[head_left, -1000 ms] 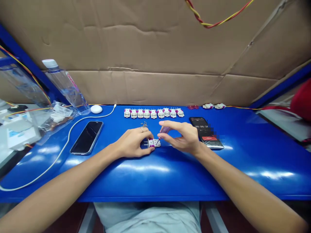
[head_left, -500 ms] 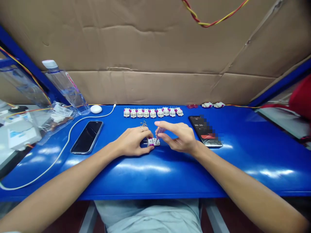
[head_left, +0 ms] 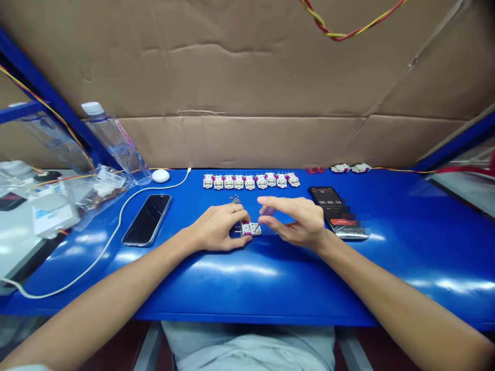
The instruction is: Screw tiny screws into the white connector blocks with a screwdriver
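White-and-magenta module (head_left: 252, 229) lying flat on the blue tabletop (head_left: 232, 288), right at the fingertips of the left grip (head_left: 218, 226). Pinched there pretty snugly, thumb on the near side and fingers on the far side, with the thin metal pins (head_left: 237, 231) poking back into the hollow of that same grip. White end left sticking out toward the right grip (head_left: 296, 221).

Over on that side, got a slim purple-handled driver (head_left: 266, 210) held between thumb and index finger of the right grip, narrow pinch, shaft slanting down and left to the free white end of the module. Can't really tell about the tip being seated in anything, too small and blurry from up here.

Just beyond the left grip, a loose little pile of tiny screws (head_left: 234, 199). Past those, nine similar modules lined up in a row (head_left: 249, 182), pins facing away from both grips, rightmost one sitting a bit crooked. Further right and beyond the right grip, some small pinkish-red bits (head_left: 315, 170), then two more modules (head_left: 350, 168) near the cardboard backing (head_left: 251, 77).

Right beside the right grip, a dark phone with a timer up (head_left: 328, 203), partly pixelated. Left of the left grip, another phone (head_left: 147, 220), screen black, with a white cable (head_left: 120, 211) curving around its outer side. Farther off beyond that phone, a white rounded gadget (head_left: 160, 176) and a clear water bottle (head_left: 118, 141).
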Motion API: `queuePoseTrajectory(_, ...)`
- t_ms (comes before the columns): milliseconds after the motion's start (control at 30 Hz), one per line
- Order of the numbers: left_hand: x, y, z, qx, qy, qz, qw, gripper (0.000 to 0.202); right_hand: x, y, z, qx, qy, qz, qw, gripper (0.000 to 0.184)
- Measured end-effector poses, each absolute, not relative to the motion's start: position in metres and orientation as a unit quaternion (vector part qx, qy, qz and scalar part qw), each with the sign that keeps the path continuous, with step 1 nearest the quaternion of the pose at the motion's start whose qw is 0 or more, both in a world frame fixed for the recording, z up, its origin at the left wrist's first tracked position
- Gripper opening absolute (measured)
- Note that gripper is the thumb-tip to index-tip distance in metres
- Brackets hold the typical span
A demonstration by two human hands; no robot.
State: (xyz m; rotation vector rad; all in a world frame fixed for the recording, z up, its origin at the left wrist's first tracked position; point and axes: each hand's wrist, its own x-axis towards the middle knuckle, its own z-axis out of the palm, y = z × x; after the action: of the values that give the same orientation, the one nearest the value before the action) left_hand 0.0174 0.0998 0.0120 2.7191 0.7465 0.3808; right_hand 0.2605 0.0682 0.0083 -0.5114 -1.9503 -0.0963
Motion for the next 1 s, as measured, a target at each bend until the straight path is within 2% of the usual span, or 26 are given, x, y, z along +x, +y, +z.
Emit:
queuePoseTrajectory(167, 0.017, 0.098, 0.012, 0.946, 0.263, 0.134, 0.133, 0.025, 0.261, 0.068, 0.009, -0.219, -0.827, -0.030, 0.517, 0.054)
queuePoseTrajectory(300, 0.017, 0.096, 0.012, 0.949, 0.267, 0.120, 0.117, 0.027, 0.260, 0.070, 0.013, -0.219, -0.815, -0.081, 0.531, 0.059)
queuePoseTrajectory(533, 0.016, 0.096, 0.010, 0.947, 0.263, 0.128, 0.130, 0.031, 0.256, 0.064, 0.020, -0.206, -0.841, -0.061, 0.496, 0.060)
queuePoseTrajectory(733, 0.015, 0.095, 0.005, 0.942, 0.270, 0.144, 0.136, 0.032, 0.255, 0.062, 0.023, -0.172, -0.850, -0.060, 0.495, 0.053)
queuePoseTrajectory(1000, 0.015, 0.092, 0.009, 0.934, 0.282, 0.158, 0.154, 0.026, 0.259, 0.065, 0.027, -0.180, -0.849, -0.070, 0.492, 0.051)
